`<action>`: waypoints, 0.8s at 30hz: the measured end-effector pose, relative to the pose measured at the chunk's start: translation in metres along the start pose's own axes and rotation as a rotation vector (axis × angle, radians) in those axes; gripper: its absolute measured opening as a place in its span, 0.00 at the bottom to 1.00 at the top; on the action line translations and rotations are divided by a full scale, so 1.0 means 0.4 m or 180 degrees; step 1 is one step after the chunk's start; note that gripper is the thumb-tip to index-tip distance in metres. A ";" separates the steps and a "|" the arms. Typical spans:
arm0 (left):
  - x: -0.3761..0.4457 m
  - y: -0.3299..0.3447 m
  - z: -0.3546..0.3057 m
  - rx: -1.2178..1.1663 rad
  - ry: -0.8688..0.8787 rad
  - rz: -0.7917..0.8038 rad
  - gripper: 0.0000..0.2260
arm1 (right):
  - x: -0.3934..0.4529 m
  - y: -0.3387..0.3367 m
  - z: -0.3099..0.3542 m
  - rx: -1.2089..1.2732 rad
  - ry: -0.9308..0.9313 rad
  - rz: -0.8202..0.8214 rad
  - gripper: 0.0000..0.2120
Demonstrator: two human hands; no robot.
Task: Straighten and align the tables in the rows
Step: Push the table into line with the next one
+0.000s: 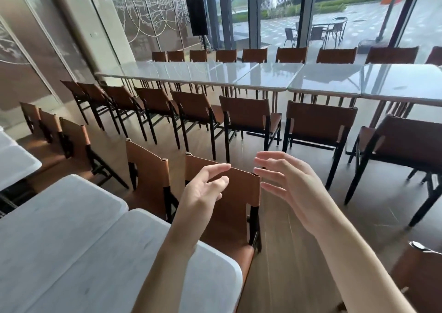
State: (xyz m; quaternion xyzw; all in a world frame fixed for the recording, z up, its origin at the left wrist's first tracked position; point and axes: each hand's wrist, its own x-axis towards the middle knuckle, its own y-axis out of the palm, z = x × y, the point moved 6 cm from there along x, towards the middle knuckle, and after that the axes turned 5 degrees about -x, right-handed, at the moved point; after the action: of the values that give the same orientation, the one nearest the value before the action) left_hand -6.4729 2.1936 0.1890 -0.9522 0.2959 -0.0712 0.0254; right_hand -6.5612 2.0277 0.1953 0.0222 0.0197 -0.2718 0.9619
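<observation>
A row of white marble-topped tables runs along my lower left; the nearest table ends by my left forearm, and a second table butts against it. A far row of glossy white tables crosses the room ahead. My left hand hovers with relaxed fingers in front of the back of a brown leather chair, holding nothing. My right hand is raised beside it over the floor, fingers spread and empty.
Brown chairs with black legs line both sides of the far row and the near row. Another chair stands at the lower right. A wooden-floor aisle runs between the rows. Glass walls and a black speaker are behind.
</observation>
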 end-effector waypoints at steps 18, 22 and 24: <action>0.614 0.006 0.245 -0.0518 -0.0273 -0.0729 0.14 | 0.657 0.009 -0.024 -0.0581 0.0031 0.0372 0.11; 0.647 -0.082 0.261 -0.0538 -0.0265 -0.1233 0.11 | 0.746 0.139 -0.023 -0.0476 0.0026 0.0938 0.11; 0.649 -0.137 0.266 -0.0486 -0.0266 -0.1536 0.12 | 0.768 0.212 -0.015 -0.0452 -0.0002 0.1272 0.11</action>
State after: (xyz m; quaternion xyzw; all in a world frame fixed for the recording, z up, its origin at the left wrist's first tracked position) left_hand -6.2147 2.0924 0.1200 -0.9966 0.0632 -0.0133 -0.0521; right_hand -6.2553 1.9398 0.1765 -0.0422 0.0338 -0.0736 0.9958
